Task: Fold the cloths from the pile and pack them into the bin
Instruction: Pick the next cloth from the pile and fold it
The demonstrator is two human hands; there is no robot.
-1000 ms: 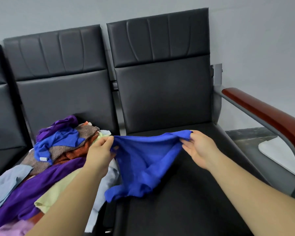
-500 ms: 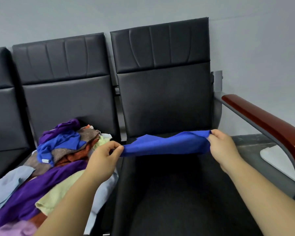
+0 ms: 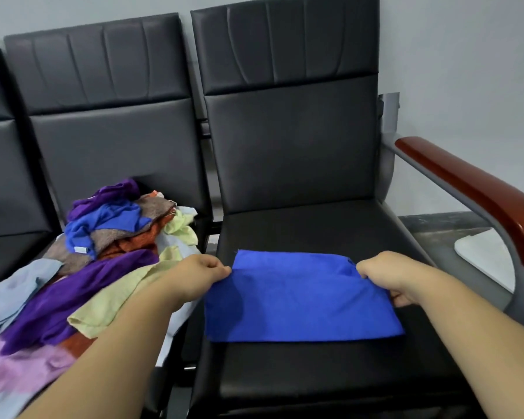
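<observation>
A blue cloth point(image 3: 297, 297) lies spread flat on the black seat point(image 3: 315, 367) of the right-hand chair. My left hand point(image 3: 194, 275) pinches its left edge near the far corner. My right hand point(image 3: 384, 275) grips its right edge near the far corner. A pile of cloths point(image 3: 82, 267) in purple, blue, brown, orange, pale yellow, light blue and pink covers the middle chair's seat to the left. No bin is in view.
The black chair backs point(image 3: 291, 131) rise behind the seats. A wooden armrest point(image 3: 472, 189) on a grey metal frame runs along the right side. A white object point(image 3: 484, 255) lies on the floor beyond it.
Both hands have lowered the blue cloth from hanging stretched in the air down onto the right seat, where it now lies flat. The view has tilted down.
</observation>
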